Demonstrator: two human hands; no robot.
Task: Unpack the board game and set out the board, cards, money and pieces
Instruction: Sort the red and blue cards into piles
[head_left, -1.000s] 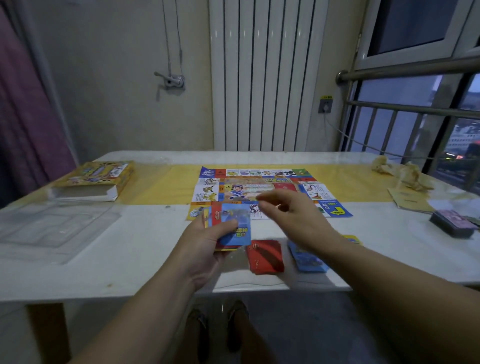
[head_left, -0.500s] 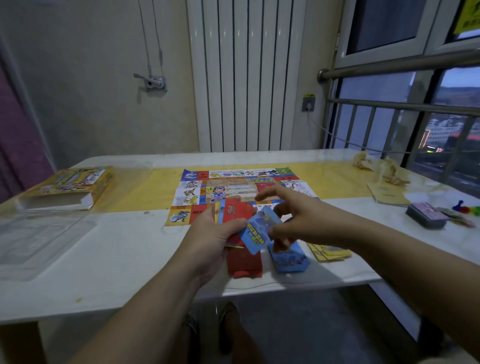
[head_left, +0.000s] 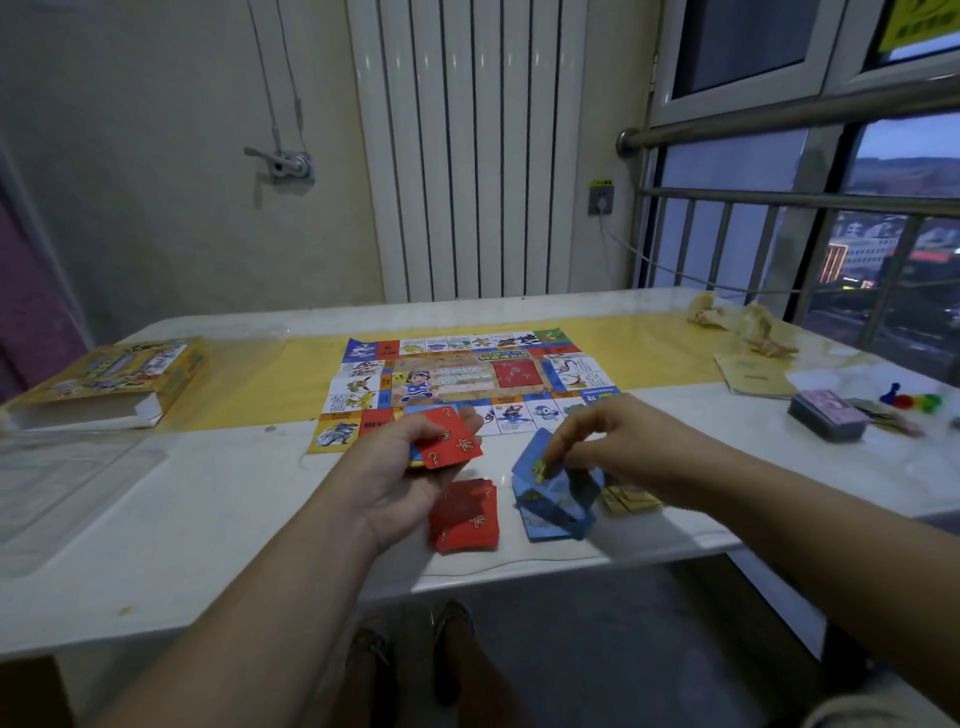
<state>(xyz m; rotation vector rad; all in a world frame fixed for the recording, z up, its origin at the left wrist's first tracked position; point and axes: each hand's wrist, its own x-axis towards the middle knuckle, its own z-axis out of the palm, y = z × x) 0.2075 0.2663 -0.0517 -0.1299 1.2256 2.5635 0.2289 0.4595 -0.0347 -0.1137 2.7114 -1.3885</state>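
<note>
While my left hand (head_left: 387, 470) lies palm-up over the near edge of the table (head_left: 156, 530), its thumb and curled fingers grip a small stack of cards (head_left: 449, 439). A red one with question marks is on top, and a blue edge shows beneath. My right hand (head_left: 623, 441) points its fingers down and pinches a single blue card (head_left: 535, 457) by its upper part. That card stands tilted over the blue pile (head_left: 556, 512), and I cannot tell whether its lower end touches the pile.

Between my hands, close to the near edge, the red pile (head_left: 464, 516) lies just left of the blue one, and both are loosely squared. The yellow cards (head_left: 629, 500) sit just right of the blue pile, partly hidden under my right wrist.

Across the middle of the table the board (head_left: 467, 382) lies open and flat. Its near edge is just beyond my fingers.

At the far left corner rests the box (head_left: 109, 379), with a clear tray (head_left: 67, 467) just in front of it along the left edge. Toward the right edge sits a dark stack (head_left: 827, 415) with a pinkish top; I cannot tell whether it is cards or money. The coloured pieces (head_left: 911, 401) lie just beyond it. A booklet (head_left: 753, 374) and some crumpled wrapping (head_left: 743, 323) lie nearer the far right corner.
</note>
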